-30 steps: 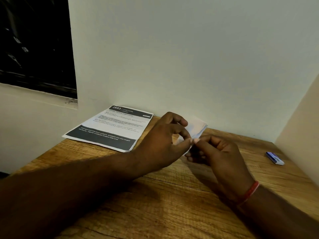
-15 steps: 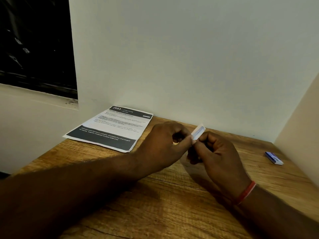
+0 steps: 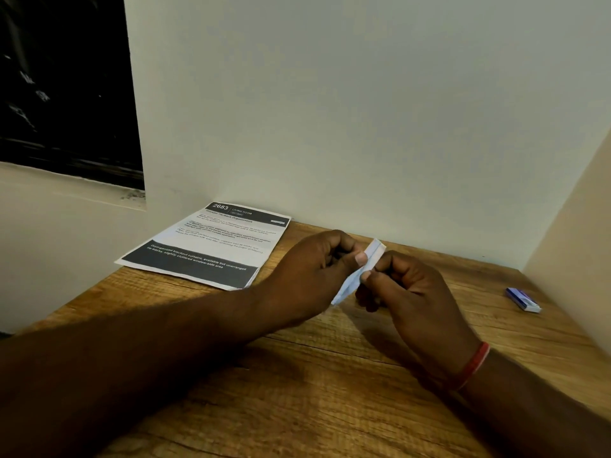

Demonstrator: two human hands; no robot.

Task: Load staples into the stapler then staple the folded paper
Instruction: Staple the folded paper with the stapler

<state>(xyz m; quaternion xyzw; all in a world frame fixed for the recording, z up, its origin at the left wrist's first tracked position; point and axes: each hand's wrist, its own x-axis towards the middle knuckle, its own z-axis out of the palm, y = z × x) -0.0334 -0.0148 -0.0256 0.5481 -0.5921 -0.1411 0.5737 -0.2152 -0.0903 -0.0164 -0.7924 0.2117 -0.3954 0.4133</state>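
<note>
While the left hand [image 3: 314,269] and right hand [image 3: 406,292] meet over the back part of the bench [image 3: 330,391], each grip is closed to a tight pinch on the folded paper [image 3: 345,289]. The left thumb presses on it from one side and the right thumb and curled fingers from the other. The paper is a narrow white strip, folded lengthwise, held tilted. Its upper end sticks out above the fingers toward the wall, and its lower end points down at the bench; whether it touches the wood cannot be told. A small blue and white box [image 3: 523,299] lies well apart at the right. A printed sheet [image 3: 211,246] lies at the back left.
</note>
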